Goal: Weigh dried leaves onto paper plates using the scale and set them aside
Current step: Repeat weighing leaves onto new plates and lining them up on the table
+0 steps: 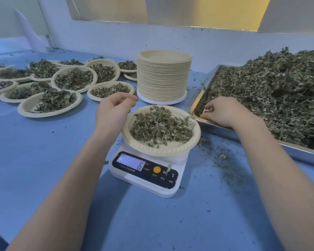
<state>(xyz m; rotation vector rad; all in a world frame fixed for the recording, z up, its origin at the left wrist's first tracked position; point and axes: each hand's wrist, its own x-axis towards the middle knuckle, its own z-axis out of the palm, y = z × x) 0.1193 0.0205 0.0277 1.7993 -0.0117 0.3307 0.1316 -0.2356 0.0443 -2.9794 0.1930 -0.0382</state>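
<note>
A white digital scale (pixel 147 175) stands at the centre of the blue table, and its display reads 6. On it sits a paper plate (pixel 172 148) holding a heap of dried leaves (pixel 159 126). My left hand (pixel 112 111) hovers just left of this plate, fingers loosely curled and holding nothing. At the near corner of the metal tray (pixel 297 153), my right hand (pixel 223 112) reaches in and its fingertips pinch at the dried leaves there. A large pile of dried leaves (pixel 272 95) fills the tray.
A tall stack of empty paper plates (pixel 163 75) stands behind the scale. Several filled plates (pixel 74 78) crowd the table at the left. Leaf crumbs (pixel 223 160) are scattered between scale and tray. A white wall runs along the back.
</note>
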